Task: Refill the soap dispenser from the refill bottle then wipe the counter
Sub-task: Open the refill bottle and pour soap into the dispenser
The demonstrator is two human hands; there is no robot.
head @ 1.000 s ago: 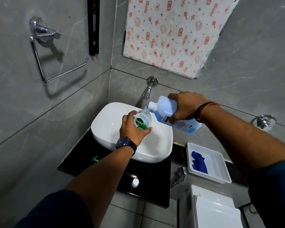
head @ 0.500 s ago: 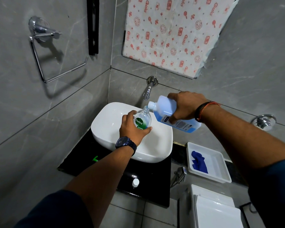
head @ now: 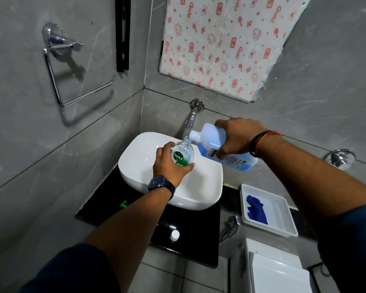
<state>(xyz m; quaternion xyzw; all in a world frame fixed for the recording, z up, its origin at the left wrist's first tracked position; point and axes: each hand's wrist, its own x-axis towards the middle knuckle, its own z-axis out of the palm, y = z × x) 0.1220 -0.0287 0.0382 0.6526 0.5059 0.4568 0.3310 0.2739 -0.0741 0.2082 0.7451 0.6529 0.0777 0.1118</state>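
Nothing has visibly shifted since the earlier frames: both hands hold their pouring pose over the sink (head: pixel 135 166).

Head view: the left hand (head: pixel 169 166) is wrapped closed around the clear soap dispenser (head: pixel 183 154), held upright over the basin at the picture's centre, forearm reaching in from 7 o'clock. The right hand (head: pixel 237 138) clamps the blue refill bottle (head: pixel 211 142) from above, tilted with its neck meeting the dispenser's mouth; this arm enters from 4 o'clock. A white cap (head: pixel 174 235) lies on the black counter (head: pixel 199 240) at 6 o'clock. A blue cloth (head: pixel 256 210) lies in the white tray (head: pixel 283 220) at 4 o'clock.
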